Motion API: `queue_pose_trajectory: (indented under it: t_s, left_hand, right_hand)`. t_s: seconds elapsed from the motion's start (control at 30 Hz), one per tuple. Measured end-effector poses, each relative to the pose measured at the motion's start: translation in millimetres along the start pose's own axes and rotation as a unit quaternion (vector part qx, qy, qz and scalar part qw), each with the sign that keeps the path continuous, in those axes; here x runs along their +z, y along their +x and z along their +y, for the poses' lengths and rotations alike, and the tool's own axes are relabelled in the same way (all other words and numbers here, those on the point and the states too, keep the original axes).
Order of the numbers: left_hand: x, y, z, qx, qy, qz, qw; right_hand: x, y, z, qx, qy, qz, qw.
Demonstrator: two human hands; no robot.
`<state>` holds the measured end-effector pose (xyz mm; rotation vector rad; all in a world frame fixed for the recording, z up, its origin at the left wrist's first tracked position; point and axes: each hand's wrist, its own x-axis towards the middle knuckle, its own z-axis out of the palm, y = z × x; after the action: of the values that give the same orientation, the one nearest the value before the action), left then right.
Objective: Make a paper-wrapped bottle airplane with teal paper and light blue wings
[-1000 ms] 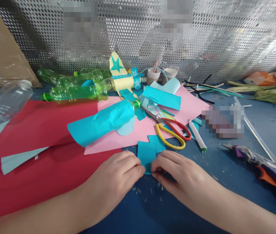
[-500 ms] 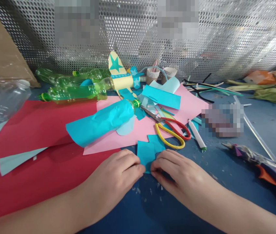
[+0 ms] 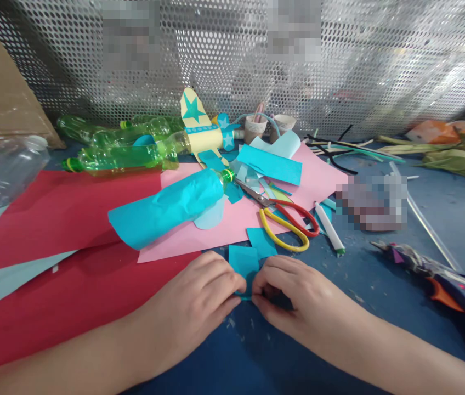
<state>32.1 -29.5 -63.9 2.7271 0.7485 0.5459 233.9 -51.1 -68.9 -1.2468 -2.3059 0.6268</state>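
Between my hands lies a small piece of blue paper [image 3: 244, 264], its near edge pinched at both lower corners. My left hand [image 3: 210, 288] is closed on its left corner, and my right hand [image 3: 294, 285] grips the right one. The fingertips cover part of that edge. Just beyond sits another blue paper piece [image 3: 261, 242]. Scissors [image 3: 284, 215] with one red and one yellow handle rest past it. Farther back, a bottle wrapped in blue paper [image 3: 170, 206] lies on its side, its green cap [image 3: 227, 175] pointing right.
Red paper [image 3: 72, 208] and pink paper [image 3: 175, 240] cover the left and middle. A white marker [image 3: 330, 227] and a glue gun [image 3: 430, 274] lie to the right. Behind are green bottles [image 3: 117, 158], a decorated yellow rocket [image 3: 205, 137] and a perforated metal panel [image 3: 216, 49].
The blue paper between my fingers has shifted slightly toward me, its near edge now lower. My fingers stay pinched on it. The view has moved a little.
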Motion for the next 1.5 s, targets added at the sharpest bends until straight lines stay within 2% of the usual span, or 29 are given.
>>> queue_pose_trajectory:
  t_s: [0.23, 0.47, 0.73, 0.93, 1.33, 1.5]
  left_hand:
    - [1.0, -4.9, -3.5, 0.041, -0.005, 0.006, 0.999]
    - [1.0, -5.9, -3.4, 0.012, -0.023, -0.019, 0.999]
    - [2.4, -6.4, -3.4, 0.027, 0.000, 0.007, 1.000]
    - [1.6, -7.0, -5.8, -0.006, -0.042, -0.014, 0.999]
    - [4.4, -2.2, -1.7, 0.028, 0.059, -0.011, 0.998]
    - [4.5, -3.3, -2.2, 0.006, 0.049, 0.009, 0.999]
  right_hand:
    - [-2.1, -0.9, 0.5, 0.025, 0.019, -0.030, 0.999]
    - [-5.8, -1.3, 5.4, -0.024, 0.017, -0.050, 0.998]
    - [-4.2, -1.7, 3.7, -0.011, 0.012, -0.028, 0.999]
    - [-2.0, 0.4, 2.5, -0.004, -0.011, -0.013, 1.000]
    - [-5.7, -1.9, 4.6, -0.032, -0.002, -0.039, 0.999]
    - [-4.2, -2.2, 2.9, -0.022, 0.019, -0.019, 0.999]
